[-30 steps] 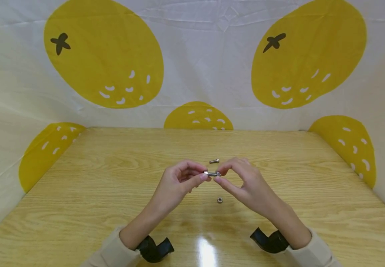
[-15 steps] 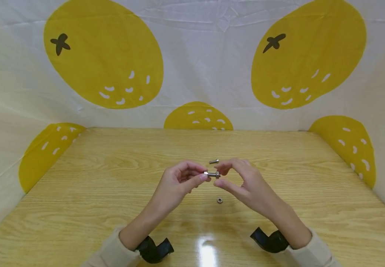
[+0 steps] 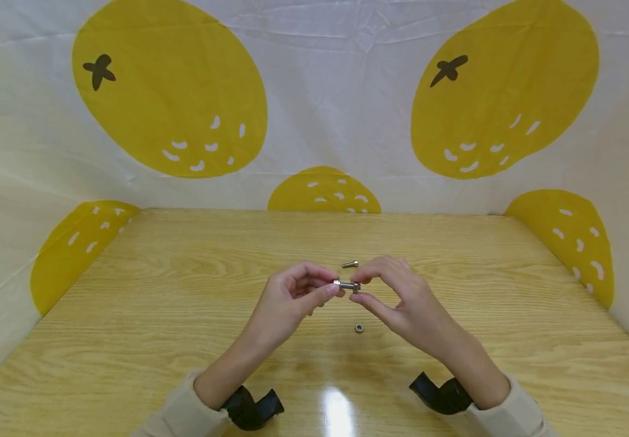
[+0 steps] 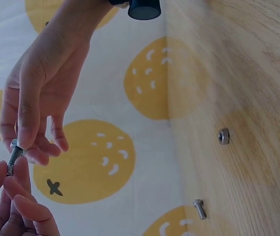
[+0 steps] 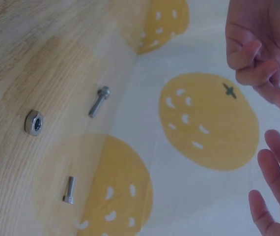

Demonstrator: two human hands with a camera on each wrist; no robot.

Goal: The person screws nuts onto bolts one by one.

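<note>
In the head view, a small silver bolt (image 3: 346,285) lies sideways in the air above the table. My left hand (image 3: 295,294) pinches its head end between thumb and fingers. A hex nut (image 3: 356,286) sits around the bolt's right end, and my right hand (image 3: 401,294) holds it with thumb and index finger. The left wrist view shows the bolt's thread (image 4: 15,156) between both hands' fingertips. In the right wrist view, fingers hide most of that bolt.
A loose nut (image 3: 359,328) lies on the wooden table (image 3: 183,340), nearer me than the hands. Beyond them lies a loose bolt (image 3: 349,264). The right wrist view shows two loose bolts, one higher (image 5: 99,102) and one lower (image 5: 69,191). A patterned curtain (image 3: 341,103) surrounds the table.
My right fingers came away from the nut half a second ago and now grip it again. The left hand keeps its hold on the bolt in the same place.
</note>
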